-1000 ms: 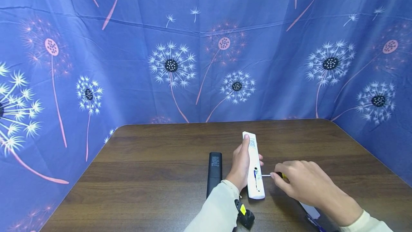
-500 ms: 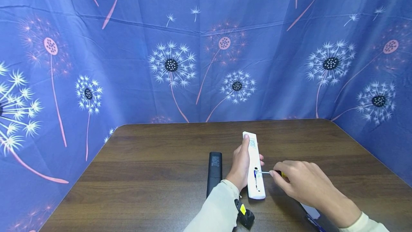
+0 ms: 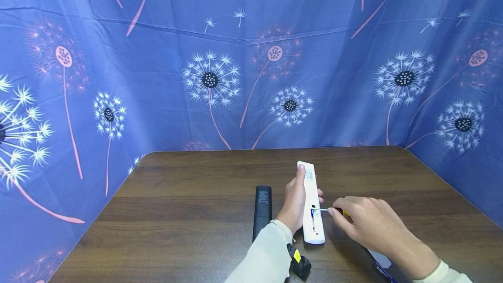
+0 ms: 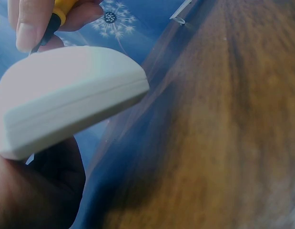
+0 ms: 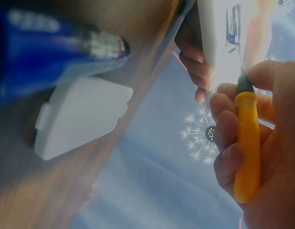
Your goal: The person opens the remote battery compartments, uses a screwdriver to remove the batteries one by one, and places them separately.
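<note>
Your left hand (image 3: 293, 200) grips the remote (image 3: 311, 187), lower right of centre in the head view, likely to steady its slot (image 3: 314, 229) face-up | your right hand (image 3: 369, 219) pinches the screwdriver (image 5: 248, 148) near its shaft (image 3: 323, 209), probably for control beside the battery (image 5: 233, 24)

Head view: handle of yellow-and-black screwdriver (image 5: 248, 148) mostly covered by fingers of right hand (image 3: 371, 219). Tip, past those fingers, too fine to say whether it touches the blue-and-white cylindrical battery (image 5: 234, 24). Left hand (image 3: 294, 202): fingers largely lost behind long white plastic remote (image 3: 310, 193); print beside thumb unreadable. Flat black plastic remote (image 3: 263, 208), left of those fingers: near end hidden by pale cloth sleeve (image 3: 259, 257). Right wrist view: glossy blue cylinder (image 5: 47, 52), left of the fingers, blurred, cut off by edge.
</note>
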A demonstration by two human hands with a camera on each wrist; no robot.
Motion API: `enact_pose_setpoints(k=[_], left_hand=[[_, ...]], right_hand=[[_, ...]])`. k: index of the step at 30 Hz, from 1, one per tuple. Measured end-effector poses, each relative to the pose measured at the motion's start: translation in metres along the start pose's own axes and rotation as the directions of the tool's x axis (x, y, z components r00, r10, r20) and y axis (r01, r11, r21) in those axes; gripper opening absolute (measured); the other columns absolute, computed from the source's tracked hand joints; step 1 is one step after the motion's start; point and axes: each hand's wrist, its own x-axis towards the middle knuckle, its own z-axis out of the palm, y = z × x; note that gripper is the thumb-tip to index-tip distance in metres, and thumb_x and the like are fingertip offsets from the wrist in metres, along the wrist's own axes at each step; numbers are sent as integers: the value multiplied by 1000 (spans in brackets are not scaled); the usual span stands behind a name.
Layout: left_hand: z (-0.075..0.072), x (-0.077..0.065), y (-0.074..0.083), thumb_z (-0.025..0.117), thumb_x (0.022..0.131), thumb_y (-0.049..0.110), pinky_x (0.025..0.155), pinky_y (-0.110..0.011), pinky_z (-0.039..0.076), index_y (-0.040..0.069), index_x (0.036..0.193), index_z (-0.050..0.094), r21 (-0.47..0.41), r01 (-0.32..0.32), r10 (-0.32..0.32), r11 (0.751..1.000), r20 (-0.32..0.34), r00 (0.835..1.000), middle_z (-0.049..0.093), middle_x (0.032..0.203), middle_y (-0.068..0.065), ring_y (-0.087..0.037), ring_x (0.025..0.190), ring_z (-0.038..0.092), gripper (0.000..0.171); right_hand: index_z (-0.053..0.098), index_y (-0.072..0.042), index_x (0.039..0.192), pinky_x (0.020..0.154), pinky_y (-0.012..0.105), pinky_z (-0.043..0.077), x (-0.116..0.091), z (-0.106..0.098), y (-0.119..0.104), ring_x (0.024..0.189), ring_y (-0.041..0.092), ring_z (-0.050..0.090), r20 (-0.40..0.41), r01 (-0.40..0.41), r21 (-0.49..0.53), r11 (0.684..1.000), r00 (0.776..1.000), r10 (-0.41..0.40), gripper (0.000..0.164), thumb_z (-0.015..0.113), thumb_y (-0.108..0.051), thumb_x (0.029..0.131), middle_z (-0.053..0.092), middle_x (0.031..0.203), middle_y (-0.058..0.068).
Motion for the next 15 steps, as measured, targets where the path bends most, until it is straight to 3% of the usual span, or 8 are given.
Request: enact_pose_setpoints(k=[15], left_hand=[[-1, -2, 1, 42, 93, 75, 61, -32, 49, 17, 126, 59, 5, 8, -8, 1000, 13, 1000, 67, 84, -12, -22, 68, 66, 70]], right_hand=[[68, -29, 79, 42, 23, 29, 3, 3, 0, 50, -7, 34, -53, 71, 9, 997, 996, -71, 9, 75, -27, 85, 42, 62, -25]])
